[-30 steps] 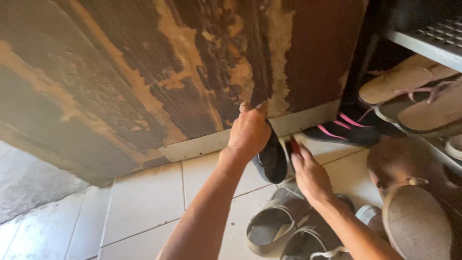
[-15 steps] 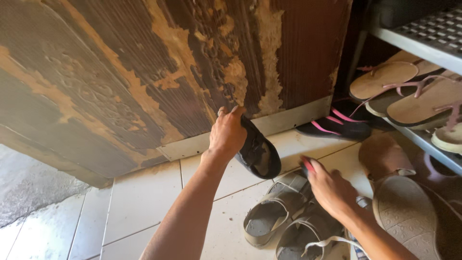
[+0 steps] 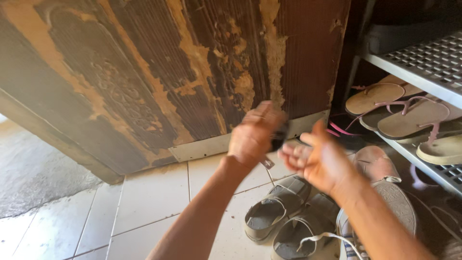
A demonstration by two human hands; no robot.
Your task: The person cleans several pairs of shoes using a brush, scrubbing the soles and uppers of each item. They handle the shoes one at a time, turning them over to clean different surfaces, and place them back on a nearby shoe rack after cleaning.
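My left hand (image 3: 252, 135) is raised in front of the worn wooden door (image 3: 159, 72) and grips a dark shoe (image 3: 279, 136), which is mostly hidden behind the fingers and blurred. My right hand (image 3: 320, 159) is open, palm up, fingers spread, its fingertips right beside the shoe. Whether they touch it I cannot tell. Both hands hover above a pair of grey sandals (image 3: 279, 207) on the tiled floor.
A metal shoe rack (image 3: 423, 62) on the right holds several tan flip-flops (image 3: 409, 118) with pink straps. A white-laced sneaker (image 3: 356, 231) and a pink-strapped dark sandal (image 3: 339, 131) lie on the cream floor tiles (image 3: 149, 197). Grey concrete lies at the left.
My left hand has lifted the dark shoe up from near the door's base. My right hand rose from the sandals and came up beside it.
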